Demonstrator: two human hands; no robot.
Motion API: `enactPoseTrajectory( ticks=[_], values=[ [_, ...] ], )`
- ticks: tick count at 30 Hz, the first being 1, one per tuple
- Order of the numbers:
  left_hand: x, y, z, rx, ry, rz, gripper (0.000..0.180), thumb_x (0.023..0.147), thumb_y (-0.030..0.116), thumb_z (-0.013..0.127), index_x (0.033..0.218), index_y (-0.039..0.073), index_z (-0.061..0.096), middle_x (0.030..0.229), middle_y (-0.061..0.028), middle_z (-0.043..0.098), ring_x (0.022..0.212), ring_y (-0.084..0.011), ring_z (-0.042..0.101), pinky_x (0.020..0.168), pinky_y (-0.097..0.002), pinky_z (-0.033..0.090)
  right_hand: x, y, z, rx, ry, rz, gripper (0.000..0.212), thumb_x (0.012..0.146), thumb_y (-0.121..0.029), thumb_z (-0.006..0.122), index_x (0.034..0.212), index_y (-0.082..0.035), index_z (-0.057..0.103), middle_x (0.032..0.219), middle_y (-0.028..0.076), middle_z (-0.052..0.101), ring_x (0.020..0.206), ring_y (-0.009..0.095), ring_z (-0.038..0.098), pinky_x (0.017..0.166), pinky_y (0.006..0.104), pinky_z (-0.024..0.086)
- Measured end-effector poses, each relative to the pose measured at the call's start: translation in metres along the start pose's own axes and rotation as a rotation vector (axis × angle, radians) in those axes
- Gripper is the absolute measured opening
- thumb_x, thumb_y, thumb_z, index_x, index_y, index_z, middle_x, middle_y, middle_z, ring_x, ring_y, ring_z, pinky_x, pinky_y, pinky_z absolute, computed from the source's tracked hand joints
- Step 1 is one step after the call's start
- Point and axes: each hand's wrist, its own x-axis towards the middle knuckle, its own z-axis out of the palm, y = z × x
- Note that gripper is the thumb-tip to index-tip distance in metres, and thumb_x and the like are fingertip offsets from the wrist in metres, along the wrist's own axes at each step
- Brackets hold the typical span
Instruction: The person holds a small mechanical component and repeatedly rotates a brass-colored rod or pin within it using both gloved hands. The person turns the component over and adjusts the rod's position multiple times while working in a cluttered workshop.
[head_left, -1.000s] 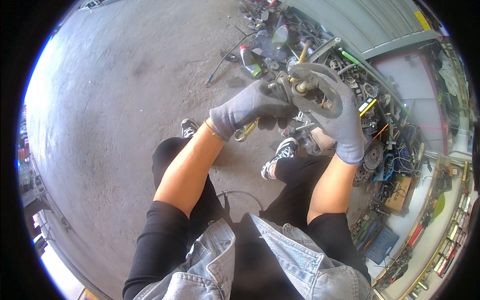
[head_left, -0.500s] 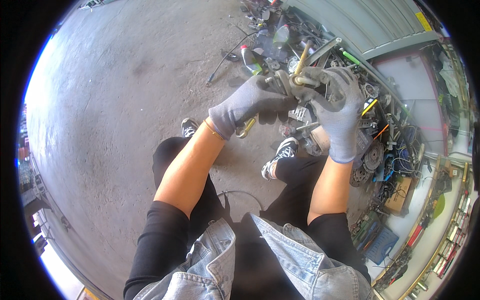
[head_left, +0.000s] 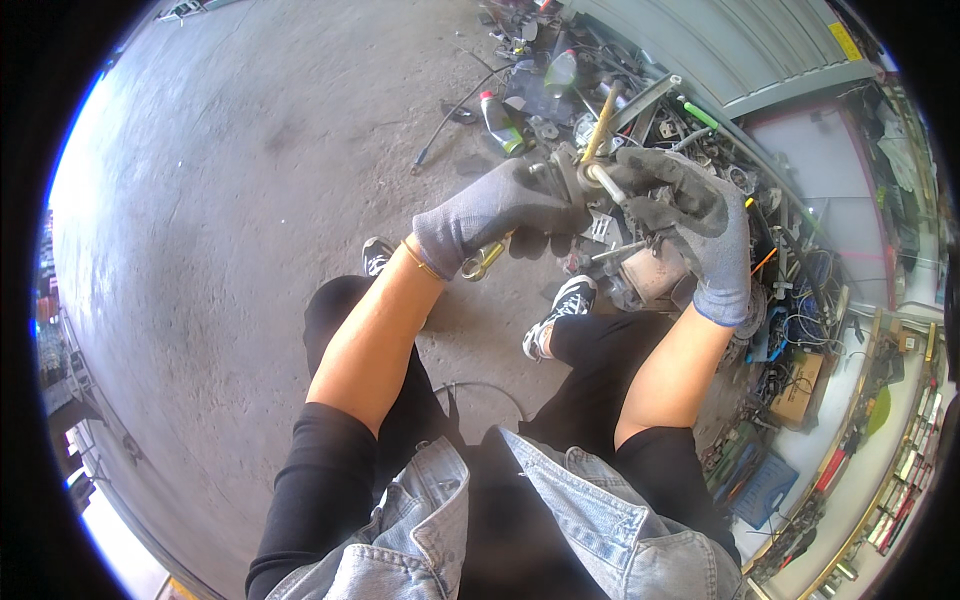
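Both my hands wear grey work gloves with darker palms. My left hand (head_left: pixel 535 205) is closed around a grey metal part (head_left: pixel 570 178) with a round end, held above the floor in front of me. Out of that round end sticks a short pale metal rod (head_left: pixel 607 185). The fingers of my right hand (head_left: pixel 690 205) are bent around the rod's outer end. A yellowish bar (head_left: pixel 601 125) slants up behind the part. Below my left palm shows the end of a brass-coloured wrench (head_left: pixel 484 262); the glove hides the rest, so whether it joins the bar I cannot tell.
Scrap parts are heaped ahead and to the right, with a red-capped bottle (head_left: pixel 500 122), a cardboard box (head_left: pixel 797 388) and a blue tray (head_left: pixel 765 490). Shelves (head_left: pixel 905 430) line the right side. A black cable (head_left: pixel 460 105) and a thin hose (head_left: pixel 490 387) lie on the concrete floor (head_left: pixel 220 250).
My right hand has shifted right and slightly down, away from the round end, and more of the pale rod shows. My left hand has barely moved and keeps its hold.
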Motion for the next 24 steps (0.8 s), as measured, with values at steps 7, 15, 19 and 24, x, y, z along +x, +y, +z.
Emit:
enactPoseTrajectory(
  ticks=[7,15,19,24],
  values=[
    [0.001,-0.001,-0.001,0.041,-0.164,0.010,0.027,0.084,0.019,0.077,0.105,0.002,0.072,0.075,-0.0064,0.069,0.054,-0.0081,0.058,0.046,-0.0224,0.044,0.000,0.008,-0.001,0.310,0.030,0.108,0.053,0.078,0.008,0.076,0.129,0.010,0.062,0.129,0.016,0.067,0.113,0.024,0.069,0.091,0.0328,0.063],
    [0.000,-0.001,0.002,0.034,-0.118,-0.063,0.029,0.083,0.018,0.080,0.107,0.005,0.071,0.073,-0.0043,0.069,0.055,-0.0072,0.058,0.046,-0.0221,0.041,0.009,0.015,0.010,-0.161,-0.099,-0.044,0.070,0.068,-0.021,0.093,0.130,0.001,0.068,0.119,0.005,0.069,0.112,0.014,0.063,0.099,0.0289,0.051],
    [0.001,-0.008,0.014,-0.018,-0.033,-0.032,0.022,0.087,0.023,0.079,0.104,0.009,0.074,0.071,-0.0016,0.067,0.054,-0.0056,0.055,0.047,-0.0211,0.039,0.022,0.024,0.020,-0.534,-0.057,-0.258,0.049,0.083,-0.008,0.080,0.129,0.002,0.068,0.110,0.006,0.071,0.103,0.011,0.064,0.093,0.0287,0.052],
    [0.007,-0.009,0.011,0.216,-0.100,0.086,0.019,0.092,0.013,0.064,0.103,0.003,0.074,0.076,-0.0047,0.071,0.061,-0.0112,0.067,0.055,-0.0247,0.053,0.026,0.032,0.041,-0.349,0.156,-0.217,0.035,0.092,0.003,0.066,0.127,0.001,0.069,0.109,0.004,0.071,0.089,0.008,0.061,0.085,0.0250,0.052]
  ],
)
